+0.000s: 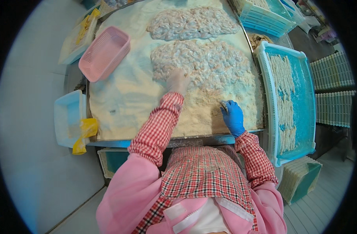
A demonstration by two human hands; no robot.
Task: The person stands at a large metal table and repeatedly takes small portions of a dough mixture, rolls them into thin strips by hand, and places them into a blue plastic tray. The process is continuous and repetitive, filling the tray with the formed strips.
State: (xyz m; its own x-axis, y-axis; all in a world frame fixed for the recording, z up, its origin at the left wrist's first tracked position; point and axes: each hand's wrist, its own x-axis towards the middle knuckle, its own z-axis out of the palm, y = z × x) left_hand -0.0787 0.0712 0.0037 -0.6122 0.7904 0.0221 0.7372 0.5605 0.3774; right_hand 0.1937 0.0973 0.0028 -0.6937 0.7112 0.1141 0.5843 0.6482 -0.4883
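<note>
My left hand [177, 81] reaches to the near left edge of a pile of raw, wet meat strips [201, 62]; its fingertips are hidden against the strips. My right hand [233, 117], in a blue glove, is low over the pale crumb coating [201, 113] near the table's front edge. Its fingers are closed round a small greyish piece [224, 104] that I cannot make out. A second heap of meat strips [192, 23] lies farther back on the same crumb-covered table.
A pink perforated basket [104, 54] sits at the table's left. Beside it stand a white tub [69, 117] and a yellow cloth [85, 134]. At the right, a blue tray [303, 113] holds rows of coated strips [281, 85]. More blue crates [264, 17] stand back right.
</note>
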